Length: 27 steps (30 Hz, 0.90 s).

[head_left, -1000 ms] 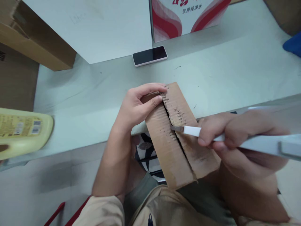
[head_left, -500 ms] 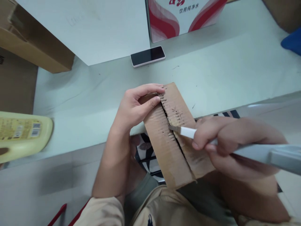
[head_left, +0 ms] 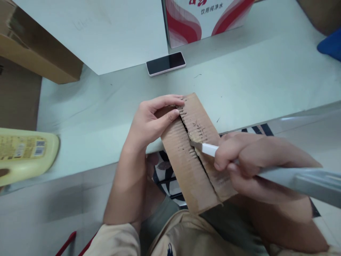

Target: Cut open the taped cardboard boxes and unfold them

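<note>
Pale greenish tabletop (head_left: 266,64); light tiled floor (head_left: 23,213) below; red bar (head_left: 66,243), perhaps chair part, lower left

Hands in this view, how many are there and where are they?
2: the left hand grips the cardboard near its far edge, and the right hand holds the cutter at the slit. No others show.

I'm standing in maybe a home, maybe an office: a phone (head_left: 165,64) and boxes (head_left: 209,23) are sitting on the worktop (head_left: 253,71).
</note>
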### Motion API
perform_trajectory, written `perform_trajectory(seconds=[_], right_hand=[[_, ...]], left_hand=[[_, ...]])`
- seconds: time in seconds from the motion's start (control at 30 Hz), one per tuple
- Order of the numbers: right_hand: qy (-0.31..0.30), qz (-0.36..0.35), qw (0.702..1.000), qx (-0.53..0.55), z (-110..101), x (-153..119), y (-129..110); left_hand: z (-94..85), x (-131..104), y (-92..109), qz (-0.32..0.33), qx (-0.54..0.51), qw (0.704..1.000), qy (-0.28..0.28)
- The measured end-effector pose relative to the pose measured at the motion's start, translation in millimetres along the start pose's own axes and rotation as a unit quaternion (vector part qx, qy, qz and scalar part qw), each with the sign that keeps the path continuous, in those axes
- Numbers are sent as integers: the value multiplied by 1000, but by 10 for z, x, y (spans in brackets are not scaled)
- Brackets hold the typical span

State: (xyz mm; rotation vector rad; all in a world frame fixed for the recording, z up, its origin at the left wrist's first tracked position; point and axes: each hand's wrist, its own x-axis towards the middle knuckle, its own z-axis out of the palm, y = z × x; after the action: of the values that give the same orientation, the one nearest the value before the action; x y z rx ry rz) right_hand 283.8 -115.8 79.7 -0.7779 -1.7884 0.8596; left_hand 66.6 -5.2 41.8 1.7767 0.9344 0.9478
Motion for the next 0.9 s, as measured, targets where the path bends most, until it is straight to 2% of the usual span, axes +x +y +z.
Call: perform_trajectory(seconds=[0.23, 0.33, 0.43, 0.6, 0.8, 0.9], right_hand=[[-55, -42, 997, -18, -55, 75, 105], [-54, -38, 998, -21, -41, 71, 103], [-37, -38, 998, -23, -6, 44, 58], [38, -1, 999, 2, 26, -24, 15], [20, -14, 1000, -11, 28, -11, 87], [62, -4, 998, -6, 74, -15, 108]], left_hand=[[24, -9, 26, -15, -13, 1000, -4], [25, 1, 28, -12, -21, 1000, -12], [23, 10, 38, -14, -16, 1000, -11], [19, 13, 34, -22, -10, 1000, -10], [24, 0, 17, -26, -20, 999, -14], [33, -6, 22, -17, -30, 999, -18]])
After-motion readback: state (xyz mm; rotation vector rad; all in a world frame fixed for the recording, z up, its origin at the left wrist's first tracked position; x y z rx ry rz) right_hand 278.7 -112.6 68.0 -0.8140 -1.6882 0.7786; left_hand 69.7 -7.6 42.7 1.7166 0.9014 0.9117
